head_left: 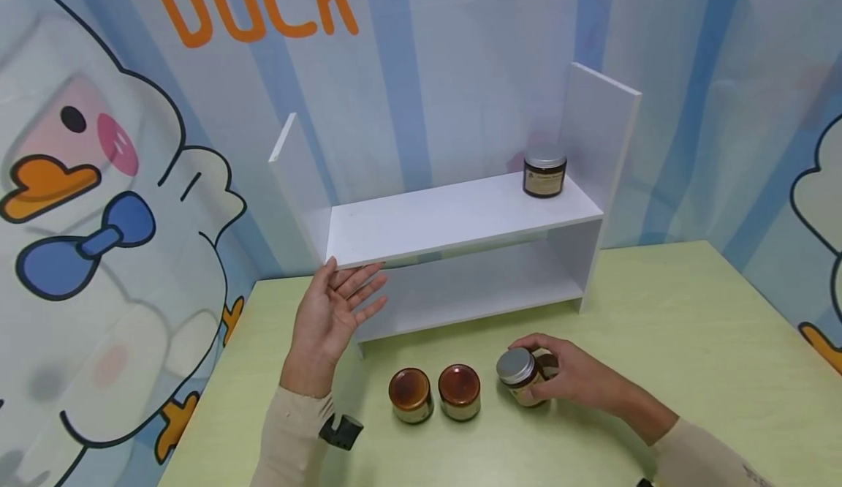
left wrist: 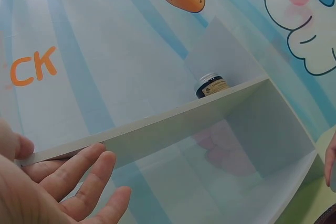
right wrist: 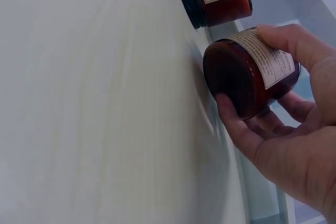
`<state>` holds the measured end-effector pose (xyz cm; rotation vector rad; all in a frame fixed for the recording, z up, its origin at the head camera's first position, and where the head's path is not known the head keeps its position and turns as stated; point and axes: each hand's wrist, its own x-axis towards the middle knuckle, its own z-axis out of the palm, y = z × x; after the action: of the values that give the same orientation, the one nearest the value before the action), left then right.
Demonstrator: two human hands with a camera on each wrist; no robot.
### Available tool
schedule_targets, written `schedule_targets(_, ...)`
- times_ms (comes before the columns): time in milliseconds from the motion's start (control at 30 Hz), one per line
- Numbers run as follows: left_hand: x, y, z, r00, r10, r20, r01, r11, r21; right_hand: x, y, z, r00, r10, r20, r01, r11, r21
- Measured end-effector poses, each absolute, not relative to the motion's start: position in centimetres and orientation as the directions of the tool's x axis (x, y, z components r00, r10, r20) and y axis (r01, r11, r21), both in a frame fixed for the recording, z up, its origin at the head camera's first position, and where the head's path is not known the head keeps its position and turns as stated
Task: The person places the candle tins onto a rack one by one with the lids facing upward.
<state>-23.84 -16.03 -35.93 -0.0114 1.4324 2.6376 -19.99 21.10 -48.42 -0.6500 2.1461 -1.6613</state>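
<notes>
My right hand (head_left: 572, 374) grips an amber glass candle jar (head_left: 520, 376) with a silver lid and paper label. The jar is tilted lid up, its base (right wrist: 231, 80) just off the table in the right wrist view. To its left, two matching jars, one (head_left: 411, 395) beside the other (head_left: 460, 392), stand upside down with their amber bottoms up. My left hand (head_left: 335, 319) pinches the front left edge of the white shelf's upper board (head_left: 454, 216), thumb above and index finger below; the other fingers (left wrist: 94, 187) spread out underneath. A lidded jar (head_left: 544, 172) stands upright on that board's right end.
The white shelf unit has tall side panels, left (head_left: 299, 187) and right (head_left: 601, 136), and a lower board (head_left: 473, 293). It stands at the back of the pale green table (head_left: 677, 326). A duck-printed backdrop (head_left: 460, 48) hangs behind.
</notes>
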Motion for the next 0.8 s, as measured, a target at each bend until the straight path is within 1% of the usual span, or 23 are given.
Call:
schedule_targets(433, -23.80, -16.04, -35.92, -0.990, 0.121, -0.073, -0.127, -0.539, 0.833, -20.10, 21.27, -48.23, -0.834, -0.552, -0.008, -0.119, 0.193, -0.974)
schedule_targets(800, -23.86, -16.08, -35.93, -0.989, 0.126, -0.071, -0.129, -0.541, 0.831, -20.16, 21.55, -48.14, -0.847, -0.532, 0.007, -0.146, 0.220, -0.965)
